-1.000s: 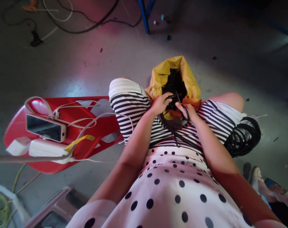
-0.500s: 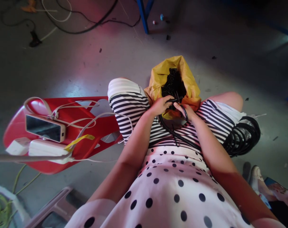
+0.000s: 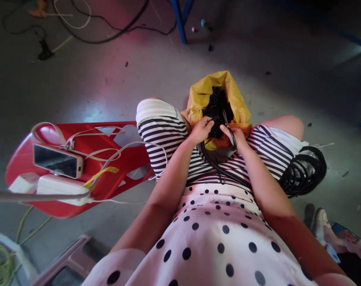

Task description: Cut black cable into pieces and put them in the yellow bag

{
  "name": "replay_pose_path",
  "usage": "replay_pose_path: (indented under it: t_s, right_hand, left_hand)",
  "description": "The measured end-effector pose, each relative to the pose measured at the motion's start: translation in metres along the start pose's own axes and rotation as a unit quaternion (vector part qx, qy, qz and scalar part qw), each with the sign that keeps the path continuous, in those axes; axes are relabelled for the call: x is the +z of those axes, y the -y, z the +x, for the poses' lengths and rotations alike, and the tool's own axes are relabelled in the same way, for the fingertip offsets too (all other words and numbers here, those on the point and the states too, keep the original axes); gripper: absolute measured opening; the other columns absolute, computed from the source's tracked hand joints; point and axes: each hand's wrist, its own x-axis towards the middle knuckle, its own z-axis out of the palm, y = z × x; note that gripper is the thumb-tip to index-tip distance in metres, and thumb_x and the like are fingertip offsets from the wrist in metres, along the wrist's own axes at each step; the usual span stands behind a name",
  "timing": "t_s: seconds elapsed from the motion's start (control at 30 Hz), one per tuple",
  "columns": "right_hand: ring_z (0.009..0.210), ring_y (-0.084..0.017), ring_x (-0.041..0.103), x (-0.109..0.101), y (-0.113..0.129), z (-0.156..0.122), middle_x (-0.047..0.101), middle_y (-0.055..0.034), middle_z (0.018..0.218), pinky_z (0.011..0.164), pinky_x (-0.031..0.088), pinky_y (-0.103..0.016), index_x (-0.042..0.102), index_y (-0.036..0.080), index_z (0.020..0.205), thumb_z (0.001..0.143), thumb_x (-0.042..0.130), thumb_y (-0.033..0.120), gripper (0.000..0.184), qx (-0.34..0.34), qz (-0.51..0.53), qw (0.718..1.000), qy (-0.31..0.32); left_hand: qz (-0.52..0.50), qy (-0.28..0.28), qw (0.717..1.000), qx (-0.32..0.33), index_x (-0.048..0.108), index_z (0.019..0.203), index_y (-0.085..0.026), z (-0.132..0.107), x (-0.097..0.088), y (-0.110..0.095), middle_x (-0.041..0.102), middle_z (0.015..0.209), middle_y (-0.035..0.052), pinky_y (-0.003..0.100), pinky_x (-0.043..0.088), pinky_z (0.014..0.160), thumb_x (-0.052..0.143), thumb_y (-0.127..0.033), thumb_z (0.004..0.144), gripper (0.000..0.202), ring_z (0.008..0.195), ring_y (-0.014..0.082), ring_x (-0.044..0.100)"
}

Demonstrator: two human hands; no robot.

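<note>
Over the mouth of a yellow bag [image 3: 198,99], my left hand [image 3: 200,131] is closed around a black ribbed tube [image 3: 210,162]. From that hand the tube runs down across my lap toward the right. My right hand [image 3: 239,137] grips a pair of scissors [image 3: 234,140] by its dark loop handle; the thin blades point up into the bag, apart from the tube. Inside the bag lies a heap of black pieces [image 3: 217,101], too dark to tell one from another. The bag sits between my knees, its top rolled wide.
A coil of black tube [image 3: 305,171] lies beside my right knee. To the left, a red plastic stool [image 3: 109,186] carries a phone-like device [image 3: 58,161], white boxes [image 3: 61,188] and cords. A blue metal leg [image 3: 180,24] stands ahead. Another person's foot [image 3: 321,220] shows at lower right.
My hands have moved slightly apart. The scissors, which were at the tube before, are now clear of it to the right, and the left hand has tilted the tube's end upward.
</note>
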Motion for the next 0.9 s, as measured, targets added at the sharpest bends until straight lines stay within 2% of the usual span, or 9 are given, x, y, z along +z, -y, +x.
replay_pose_path:
  t_s: [0.07,0.2,0.3,0.4,0.57,0.7,0.8,0.9]
  right_hand:
    - [0.058,-0.019,0.053,0.0,-0.001,0.002,0.054,-0.003,0.056,0.056,0.038,-0.033,0.053,0.024,0.064,0.08,0.068,0.098,0.077,0.008,-0.012,1.0,0.014]
    - [0.061,-0.021,0.055,0.002,-0.005,0.004,0.056,-0.0029,0.059,0.059,0.039,-0.033,0.056,0.023,0.067,0.079,0.068,0.098,0.077,0.009,-0.013,0.999,0.035]
    - [0.064,-0.022,0.057,0.002,-0.006,0.005,0.058,-0.0038,0.06,0.061,0.04,-0.034,0.057,0.023,0.068,0.082,0.067,0.097,0.076,0.003,-0.012,0.999,0.034]
    - [0.063,-0.022,0.058,0.002,-0.004,0.005,0.059,-0.0048,0.061,0.062,0.04,-0.035,0.058,0.023,0.067,0.083,0.066,0.096,0.076,0.017,-0.021,0.999,0.044]
    - [0.064,-0.02,0.056,0.001,-0.001,0.0,0.06,-0.0036,0.065,0.061,0.039,-0.034,0.06,0.022,0.072,0.081,0.069,0.096,0.075,0.012,0.018,0.998,0.066]
    - [0.065,-0.018,0.053,0.0,0.005,-0.008,0.059,-0.0016,0.067,0.061,0.036,-0.033,0.062,0.021,0.078,0.079,0.072,0.096,0.075,-0.022,0.065,0.991,0.113]
    - [0.067,-0.018,0.053,-0.001,0.011,-0.012,0.059,-0.0007,0.069,0.062,0.037,-0.032,0.064,0.021,0.083,0.077,0.072,0.097,0.076,-0.044,0.095,0.984,0.141]
    - [0.069,-0.017,0.052,0.0,0.013,-0.012,0.057,0.0001,0.07,0.063,0.036,-0.031,0.063,0.021,0.082,0.073,0.075,0.097,0.077,-0.051,0.099,0.983,0.145]
  left_hand:
    - [-0.067,-0.011,0.996,-0.056,0.066,0.122,-0.019,-0.009,-0.002,-0.01,0.053,0.074,-0.0044,0.022,0.045,0.056,0.061,-0.03,0.108,0.018,0.054,0.0095,0.051]
    - [-0.201,0.03,0.973,-0.113,0.06,0.134,-0.024,-0.035,-0.01,-0.032,0.061,0.084,-0.0033,0.022,0.047,0.05,0.067,-0.032,0.105,0.031,0.055,0.0104,0.06]
    - [-0.277,-0.007,0.95,-0.146,0.058,0.117,-0.023,-0.046,-0.012,-0.042,0.057,0.079,-0.0054,0.02,0.043,0.045,0.072,-0.035,0.102,0.025,0.049,0.0076,0.052]
    - [-0.301,-0.049,0.936,-0.178,0.051,0.101,-0.023,-0.049,-0.009,-0.047,0.053,0.073,-0.0072,0.018,0.036,0.041,0.072,-0.04,0.103,0.027,0.044,0.0055,0.044]
    - [-0.29,-0.093,0.942,-0.138,0.051,0.104,-0.024,-0.062,-0.004,-0.056,0.053,0.072,-0.0087,0.017,0.037,0.042,0.075,-0.047,0.103,0.032,0.045,0.0052,0.046]
    - [-0.266,-0.084,0.955,-0.1,0.058,0.116,-0.024,-0.073,-0.004,-0.058,0.055,0.074,-0.0079,0.016,0.037,0.042,0.075,-0.048,0.102,0.033,0.046,0.0048,0.046]
    - [-0.24,-0.103,0.963,-0.066,0.062,0.122,-0.023,-0.065,-0.002,-0.051,0.051,0.07,-0.0091,0.016,0.032,0.041,0.078,-0.045,0.101,0.034,0.043,0.0035,0.039]
    - [-0.218,-0.148,0.963,-0.05,0.061,0.125,-0.023,-0.05,0.003,-0.04,0.046,0.067,-0.0106,0.016,0.028,0.04,0.079,-0.044,0.101,0.037,0.041,0.0029,0.035]
